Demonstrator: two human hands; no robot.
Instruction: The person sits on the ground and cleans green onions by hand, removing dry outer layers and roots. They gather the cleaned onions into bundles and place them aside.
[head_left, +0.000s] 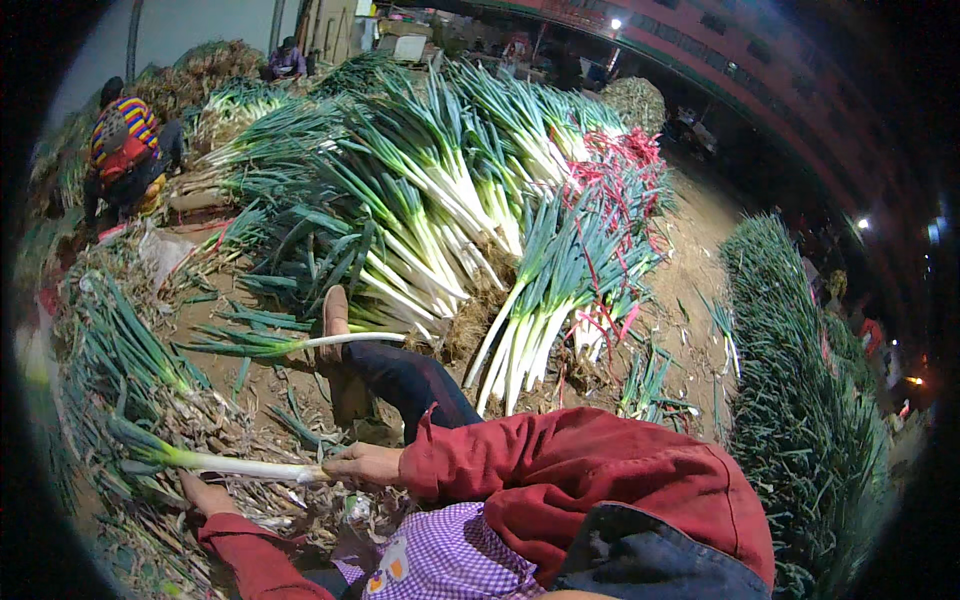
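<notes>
A single large green onion (247, 466), its white shaft bare and its green leaves pointing left, lies across in front of me. My right hand (364, 461) grips it at the white root end. Nearer its green top, my left hand (206, 495) holds the shaft from below, some fingers hidden behind it. Under both hands is a heap of dry peeled husks (281, 506). Unpeeled green onions (142, 337) with dry outer skins are piled on the left. One more white-shafted onion (352, 337) rests across my shoe (335, 307).
A big pile of cleaned green onions (420, 225) spreads ahead, with a smaller bundle (525, 345) to its right. Red ties (611, 172) lie over the far-right bundles. A long stack of onions (795, 375) lines the right side. Two people (124, 150) sit at the far left.
</notes>
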